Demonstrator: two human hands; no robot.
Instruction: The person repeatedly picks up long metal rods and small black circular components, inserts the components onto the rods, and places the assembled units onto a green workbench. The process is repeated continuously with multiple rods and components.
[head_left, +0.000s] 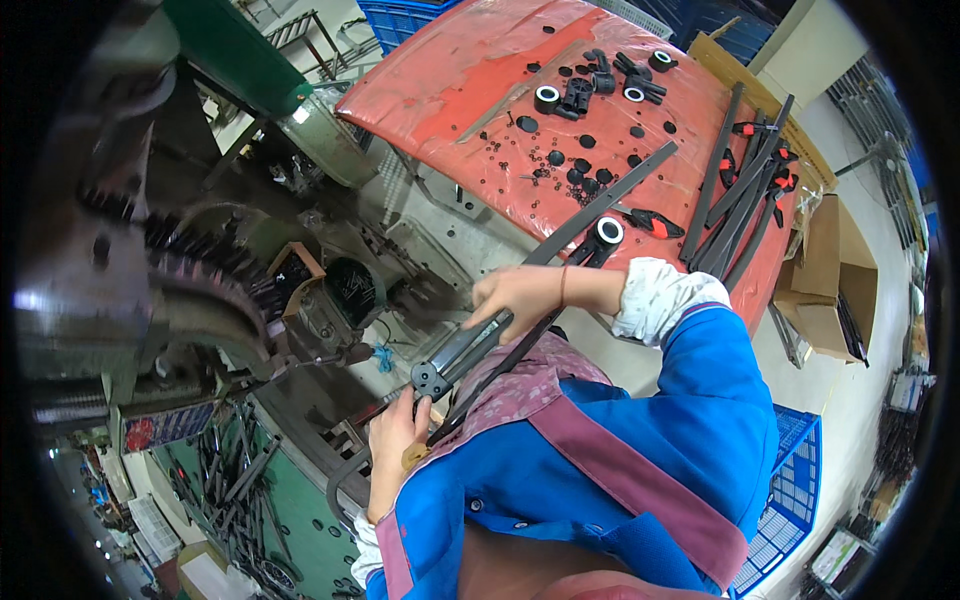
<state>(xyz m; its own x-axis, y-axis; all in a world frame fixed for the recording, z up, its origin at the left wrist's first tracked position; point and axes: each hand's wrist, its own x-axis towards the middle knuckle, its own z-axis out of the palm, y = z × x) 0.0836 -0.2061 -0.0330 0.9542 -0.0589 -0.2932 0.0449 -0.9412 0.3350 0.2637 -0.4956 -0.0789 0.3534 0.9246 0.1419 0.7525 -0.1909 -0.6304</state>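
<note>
From the head view, my right hand point(515, 292) fingers are clamped on the long black bar point(470, 345), my left hand point(398, 428) pinching its hinged end. It looks stiff and light, best gripped mid-length, before the red desk point(450, 70).

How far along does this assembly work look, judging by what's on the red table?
Done, seemingly: a stack of long black bars with red clips lies at the red table's far side. In hand: the right hand and left hand grip a long black metal bar assembly beside the grey machine. Left: loose black round caps and black-and-white rollers lie scattered, unused.
</note>
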